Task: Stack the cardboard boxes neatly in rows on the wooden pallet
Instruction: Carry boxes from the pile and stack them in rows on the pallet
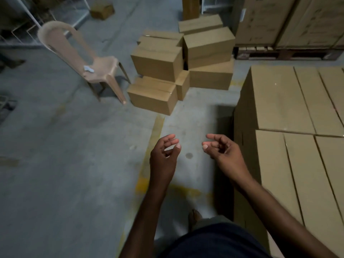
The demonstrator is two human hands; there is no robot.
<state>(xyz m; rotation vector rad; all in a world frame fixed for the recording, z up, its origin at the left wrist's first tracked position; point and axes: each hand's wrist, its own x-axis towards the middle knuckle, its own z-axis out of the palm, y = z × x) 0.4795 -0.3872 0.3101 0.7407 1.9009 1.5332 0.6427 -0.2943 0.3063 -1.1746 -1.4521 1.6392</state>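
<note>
Head view: left hand (163, 155) and right hand (223, 151), grip loosely spread, empty, above rough concrete floor (74, 164), near smooth rectangular cardboard boxes (279, 101).

Looked like a warehouse: bare concrete floor (55, 183), painted yellow floor line (149, 161), stacked cardboard boxes (290, 101), loaded pallet (286, 54).

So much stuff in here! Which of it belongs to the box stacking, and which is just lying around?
Part of the job:
- loose pile of cardboard boxes on the floor
- neat stacked rows at right
- left hand and right hand, both empty

Just lying about:
- plastic chair
- small white object on its seat
- lone box far back
</note>
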